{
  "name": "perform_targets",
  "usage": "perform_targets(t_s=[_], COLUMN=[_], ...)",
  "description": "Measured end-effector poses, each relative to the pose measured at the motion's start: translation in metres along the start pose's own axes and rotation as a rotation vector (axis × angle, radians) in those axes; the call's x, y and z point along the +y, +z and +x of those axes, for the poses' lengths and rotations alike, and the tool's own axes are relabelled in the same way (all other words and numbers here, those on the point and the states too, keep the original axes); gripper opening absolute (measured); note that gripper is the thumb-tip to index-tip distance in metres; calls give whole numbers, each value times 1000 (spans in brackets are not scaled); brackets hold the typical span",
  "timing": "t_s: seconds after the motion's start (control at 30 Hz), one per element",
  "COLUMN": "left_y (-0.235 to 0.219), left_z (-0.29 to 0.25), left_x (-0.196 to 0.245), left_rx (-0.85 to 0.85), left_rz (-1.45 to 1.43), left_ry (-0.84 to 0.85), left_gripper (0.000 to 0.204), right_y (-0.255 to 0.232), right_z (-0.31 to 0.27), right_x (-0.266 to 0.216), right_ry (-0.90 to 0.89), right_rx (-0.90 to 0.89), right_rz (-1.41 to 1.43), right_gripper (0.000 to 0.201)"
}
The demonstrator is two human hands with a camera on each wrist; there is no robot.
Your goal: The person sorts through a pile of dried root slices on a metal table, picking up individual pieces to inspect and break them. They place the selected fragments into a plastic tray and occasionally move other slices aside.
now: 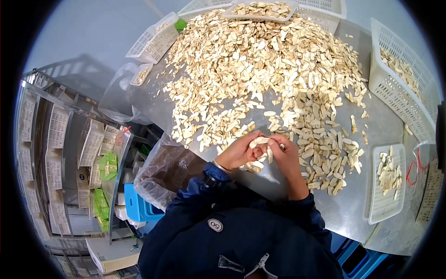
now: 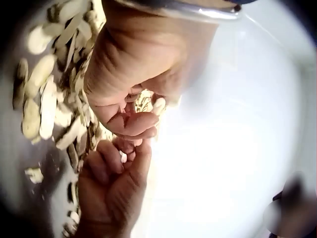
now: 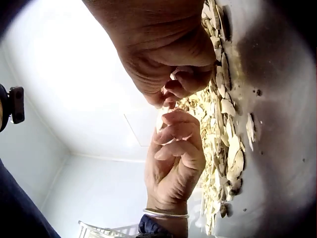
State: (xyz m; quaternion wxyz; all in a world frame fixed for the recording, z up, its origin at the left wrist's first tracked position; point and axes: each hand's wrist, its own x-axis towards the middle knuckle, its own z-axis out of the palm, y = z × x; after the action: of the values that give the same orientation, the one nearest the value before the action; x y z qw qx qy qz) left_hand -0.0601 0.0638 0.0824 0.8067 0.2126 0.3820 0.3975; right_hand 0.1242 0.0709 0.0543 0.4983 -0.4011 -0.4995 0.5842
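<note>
In the head view both hands meet over the near edge of a heap of pale dried slices [image 1: 260,69]. My left hand [image 1: 239,152], a bangle at its wrist, pinches an elongated cream slice [image 1: 260,141] between thumb and fingers. Fingertips of my right hand [image 1: 287,158] come right up to that slice's end. More of a pale slice [image 1: 270,155] shows below the right fingers. In the left wrist view, a white bit of slice [image 2: 123,156] pokes out among the curled right fingers. The right wrist view has the left hand [image 3: 176,153] with fingers bent; its slice is mostly hidden there.
The heap covers much of the metal table [image 1: 344,214]. A white tray [image 1: 373,204] with some slices lies at right, below a perforated basket [image 1: 395,90]. Another tray [image 1: 278,18] tops the heap. A plastic-lined bin [image 1: 160,172] stands left of the body, beside shelving [image 1: 116,181].
</note>
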Motion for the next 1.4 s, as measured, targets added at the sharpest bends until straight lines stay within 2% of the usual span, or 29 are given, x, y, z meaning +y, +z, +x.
perform_targets(t_s=[0.03,0.13,0.17,0.27,0.3,0.43,0.53,0.57,0.67,0.7,0.8,0.83,0.93,1.03,1.13,1.23,1.33,1.4], left_y=[-2,-16,-14,-33,-21,6,8,7,8,11,-16,-17,-5,-6,-5,-10,-10,-11], left_z=[-5,-16,-20,-18,-21,-14,-8,-4,-2,-8,-3,-3,-8,-8,-8,-8,-9,-8], left_x=[6,22,20,7,12,-9,-23,-25,-24,-22,-25,-24,-16,-18,-16,-16,-16,-18], left_rx=[-34,39,247,577,631,363,259,292,383,403,310,237,272,254,244,222,229,236], left_rz=[65,212,188,1166,1600,1641,1709,1741,1534,1304,910,795,588,462,296,197,147,132], left_ry=[45,157,190,589,868,907,735,849,706,581,411,415,241,175,134,104,88,84], left_gripper=[28,25,20,19,22,17,22,17,8,8,12,14,16,19,19,20,19,18], right_y=[1,-8,-11,-14,-14,-13,-14,-15,-15,-15,-14,-9,-7,-7,-8,-8,-8,-8], right_z=[0,8,7,6,5,6,7,8,8,8,8,7,4,3,2,1,1,2], right_x=[2,2,-1,-11,-11,-6,-3,-3,0,3,16,18,23,13,18,16,13,17], right_ry=[-48,28,89,48,49,49,83,98,107,135,185,179,143,104,186,182,254,202], right_rx=[61,321,383,403,396,368,376,387,368,308,147,111,18,-64,-69,-80,-91,-78], right_rz=[-33,204,333,413,402,393,381,374,373,353,262,208,93,-67,34,36,45,13], right_gripper=[15,15,16,16,16,15,15,15,15,16,18,19,20,23,24,26,26,25])
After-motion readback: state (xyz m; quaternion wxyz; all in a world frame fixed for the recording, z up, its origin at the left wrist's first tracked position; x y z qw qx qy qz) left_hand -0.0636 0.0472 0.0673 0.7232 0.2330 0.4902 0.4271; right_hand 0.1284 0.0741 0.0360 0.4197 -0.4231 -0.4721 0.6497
